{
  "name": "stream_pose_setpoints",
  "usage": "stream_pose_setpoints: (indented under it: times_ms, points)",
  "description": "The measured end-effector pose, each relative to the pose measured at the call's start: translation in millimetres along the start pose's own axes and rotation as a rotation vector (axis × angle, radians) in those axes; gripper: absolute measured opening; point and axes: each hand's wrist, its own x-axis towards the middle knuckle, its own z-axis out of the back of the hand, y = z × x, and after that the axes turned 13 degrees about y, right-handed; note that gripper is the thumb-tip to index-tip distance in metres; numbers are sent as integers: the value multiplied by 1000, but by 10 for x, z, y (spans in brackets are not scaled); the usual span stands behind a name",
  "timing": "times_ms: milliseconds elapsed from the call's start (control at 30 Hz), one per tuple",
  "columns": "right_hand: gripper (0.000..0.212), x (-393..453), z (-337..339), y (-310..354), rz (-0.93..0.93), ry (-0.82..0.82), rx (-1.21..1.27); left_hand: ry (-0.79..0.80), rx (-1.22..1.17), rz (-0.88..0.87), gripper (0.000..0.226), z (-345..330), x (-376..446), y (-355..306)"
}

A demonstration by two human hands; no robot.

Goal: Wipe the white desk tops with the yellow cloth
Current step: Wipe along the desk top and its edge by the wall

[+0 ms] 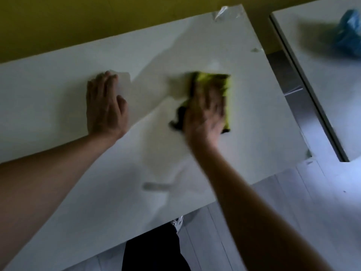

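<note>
While the left hand lies flat on the white desk, palm down with its fingers straight and close together and the thumb set a little apart, the right hand presses down on the yellow cloth further to the right on the same top. The right hand is blurred, so its fingers can only be read roughly: they look spread and laid flat over the cloth, not curled round it, and I cannot tell more than that. The cloth lies folded under the palm, its yellow edge showing beyond the fingertips and along the right side of the hand, with a dark part sticking out at the lower left near the wrist. Both forearms are bare and reach in from the near edge of the desk. On the far right corner of the desk a piece of clear film is stuck or lies loose, and a smaller scrap sits on the right edge. A second white desk stands to the right, apart from the first with a gap between them, and a blue bag rests on it. Behind the desks the wall is yellow. Below the near edge a dark trouser leg and a light shoe show against the pale floor.
</note>
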Motion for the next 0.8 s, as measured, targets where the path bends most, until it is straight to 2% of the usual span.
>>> stream_pose_setpoints:
  times_ms: [67, 133, 200, 267, 300, 367, 433, 467, 533, 567, 600, 667, 800]
  points:
    - [78, -347, -215, 485, 280, 41, 18, -10, 7, -17, 59, 9, 14, 26]
    - [68, -513, -332, 731, 465, 111, 10, -8, 1, -38, 61, 9, 29, 62]
    - [60, -379, -343, 656, 582, 119, 20, -21, -1, -45, 62, 11, 27, 74]
    - [59, -39, -269, 402, 613, 52, 23, -33, -2, -44, 60, 20, 31, 55]
    - [60, 199, -211, 213, 542, 4, 30, -27, 3, -42, 59, 25, 28, 49]
    - [68, 691, 29, -197, 248, -51, 21, -16, 17, -35, 58, 22, 19, 55]
    - [80, 1104, 324, -577, -42, 1, 11, -14, 26, -35, 58, 1, 20, 55]
    - [77, 1244, 443, -710, -144, 14, 32, -14, 32, -35, 58, -9, 25, 54]
    - [69, 1386, 507, -760, -285, -16, 71, -16, 39, -25, 59, -21, 30, 53]
    - [72, 1359, 468, -648, -304, -19, 53, -15, 36, -25, 60, -33, 32, 53]
    - [81, 1293, 373, -464, -275, -10, 10, -12, 33, -25, 61, -35, 32, 45]
    - [98, 1042, 113, 71, -88, 43, -48, -10, 39, -8, 63, -25, 28, 44]
    - [71, 458, -264, 994, 421, 120, -43, -21, 29, 38, 65, -38, 8, 85]
